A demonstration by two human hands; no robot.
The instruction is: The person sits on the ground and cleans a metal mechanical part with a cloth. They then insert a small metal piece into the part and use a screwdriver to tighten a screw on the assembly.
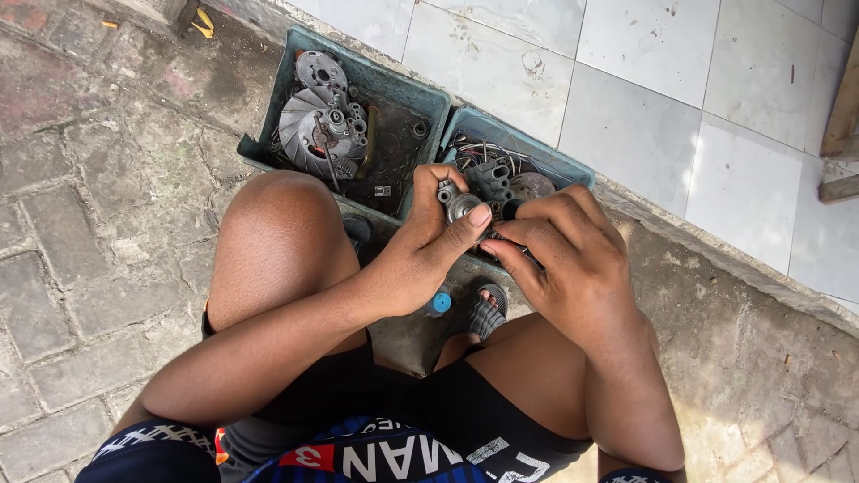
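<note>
Left hand (428, 246) grips a small metal part (458, 204) — right hand (564, 259) touching it from beside. Two teal trays (429, 94) behind hold engine parts (322, 125).

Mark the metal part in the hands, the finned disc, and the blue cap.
metal part (460, 206), head view, on its round silver end.
finned disc (304, 132), head view, on the fins left of its hub.
blue cap (440, 303), head view, on its top.

My left hand (429, 246) is covering most of the small metal part (458, 204), so I'm not making out its lower end. The right hand's fingers (514, 234) are hiding whatever they're pinching.
</note>
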